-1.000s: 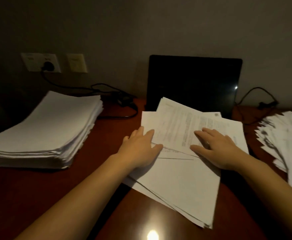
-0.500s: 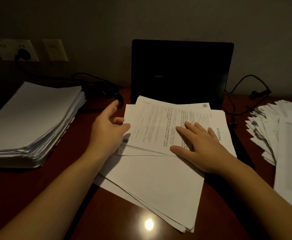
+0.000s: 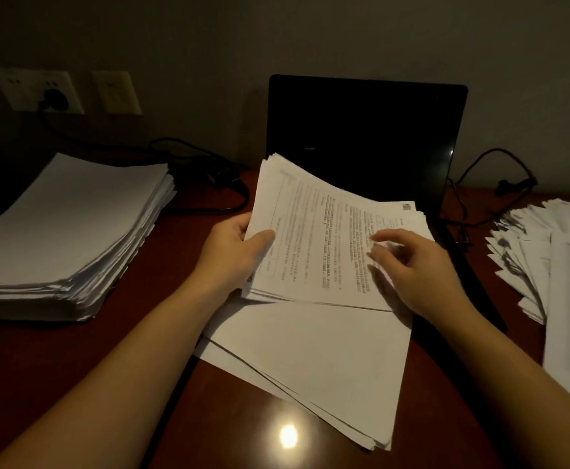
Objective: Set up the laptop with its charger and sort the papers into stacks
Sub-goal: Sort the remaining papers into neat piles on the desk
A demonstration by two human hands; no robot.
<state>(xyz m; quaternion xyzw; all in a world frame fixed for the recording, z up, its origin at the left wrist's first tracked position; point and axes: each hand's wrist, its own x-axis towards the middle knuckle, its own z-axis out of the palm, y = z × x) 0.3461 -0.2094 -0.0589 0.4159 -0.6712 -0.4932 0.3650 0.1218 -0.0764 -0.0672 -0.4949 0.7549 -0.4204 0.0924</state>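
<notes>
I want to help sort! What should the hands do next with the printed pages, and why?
Probably lift the printed bundle clear of the blank sheets beneath. The left hand grips its left edge, which is raised, and the right hand touches its top, so it looks ready to go.

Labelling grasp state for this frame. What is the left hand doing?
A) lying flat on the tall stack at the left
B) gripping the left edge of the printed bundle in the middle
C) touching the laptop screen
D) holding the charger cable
B: the left hand curls round the left edge of the printed bundle, with its thumb on top of the sheets.
</notes>
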